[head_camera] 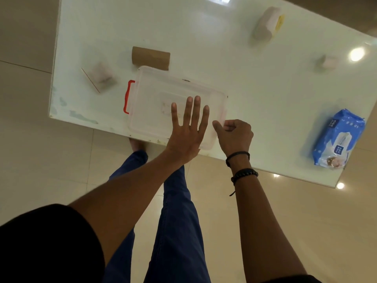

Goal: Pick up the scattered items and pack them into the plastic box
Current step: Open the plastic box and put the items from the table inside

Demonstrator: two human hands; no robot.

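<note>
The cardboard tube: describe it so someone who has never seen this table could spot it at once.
On the white table, find the clear plastic box with the red latch near the front edge. The cardboard tube lies on its side just behind the box's far corner. It is the only plain brown cylinder; its neighbours are pale wrapped packets.

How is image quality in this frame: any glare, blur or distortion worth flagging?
Head view: ceiling-light glare spots on the glossy table; small wrapped items such as the one left of the plastic box look soft and blurred; both hands and the blue wipes pack are fairly sharp; wide-angle tilt skews the table edges.
</note>
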